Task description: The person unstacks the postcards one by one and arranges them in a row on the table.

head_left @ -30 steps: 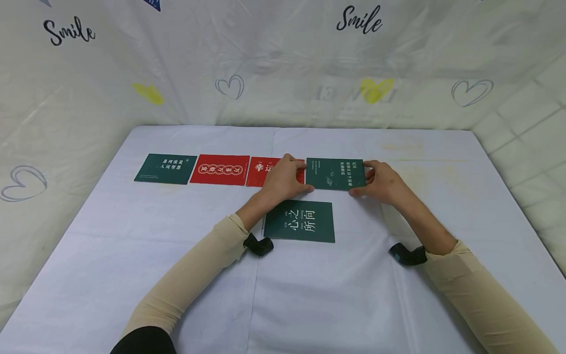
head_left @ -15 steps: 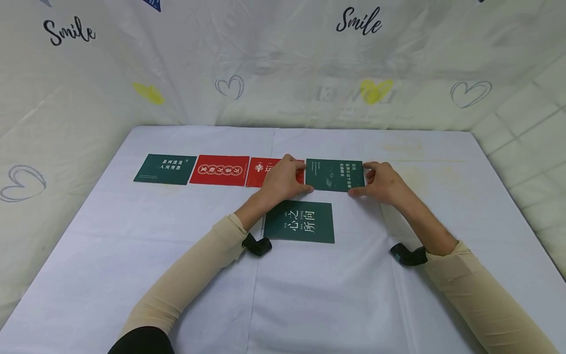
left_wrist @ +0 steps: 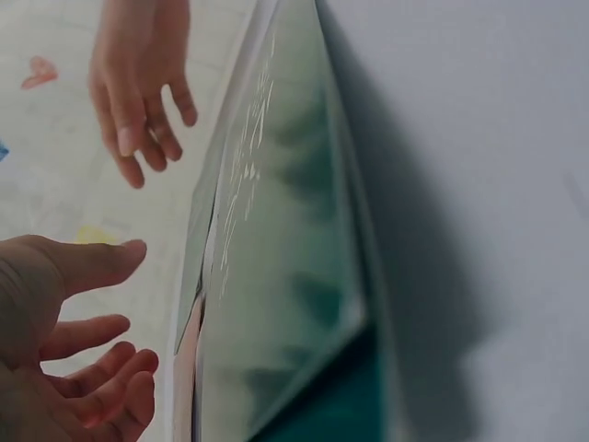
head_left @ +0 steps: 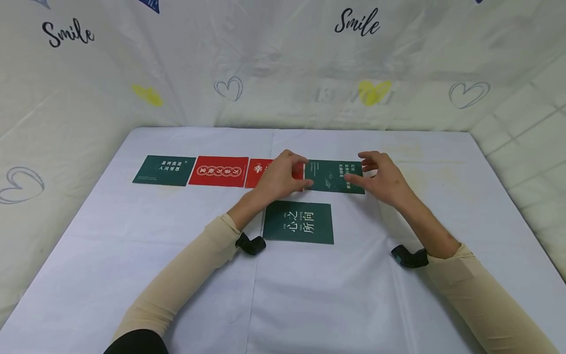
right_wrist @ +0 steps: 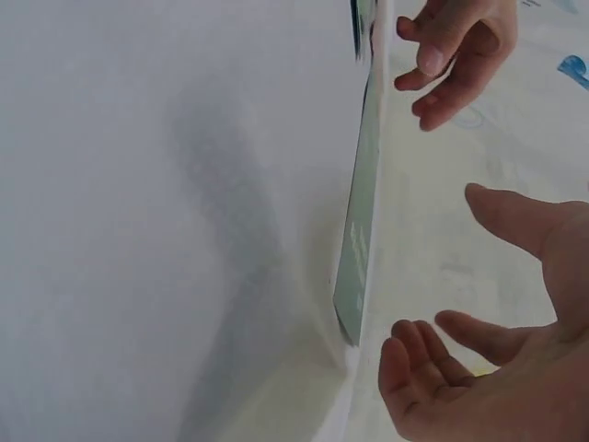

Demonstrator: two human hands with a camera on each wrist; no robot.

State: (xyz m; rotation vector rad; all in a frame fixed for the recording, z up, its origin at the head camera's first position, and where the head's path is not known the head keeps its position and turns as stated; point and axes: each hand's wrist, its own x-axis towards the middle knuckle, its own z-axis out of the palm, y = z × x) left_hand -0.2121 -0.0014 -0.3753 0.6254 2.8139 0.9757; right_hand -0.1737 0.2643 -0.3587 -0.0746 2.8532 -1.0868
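Four-cornered printed cards lie in a row across the white table. At the row's right end is a green card [head_left: 325, 172] with white writing. My right hand [head_left: 389, 182] hovers by its right edge, thumb over the card and fingers apart. Above the row's second red card [head_left: 254, 169], which it partly hides, my left hand [head_left: 278, 179] has thumb and fingers spread near the green card's left edge. Both wrist views show the left hand [left_wrist: 74, 341] and right hand [right_wrist: 506, 359] raised off the cards with nothing held. Nearer the person lies another green card [head_left: 298, 226].
Further left in the row are a red card [head_left: 219, 171] and a green card [head_left: 163, 174]. A white sheet [head_left: 283, 59] with hearts and "Smile" lettering hangs behind the table [head_left: 318, 295]. Dark wrist cameras [head_left: 251, 244] sit on both forearms.
Both hands were at the right-end green card's edges. The right hand has lifted from it, fingers spreading; the left hand has shifted slightly left and opened. The cards stay nearly in place.
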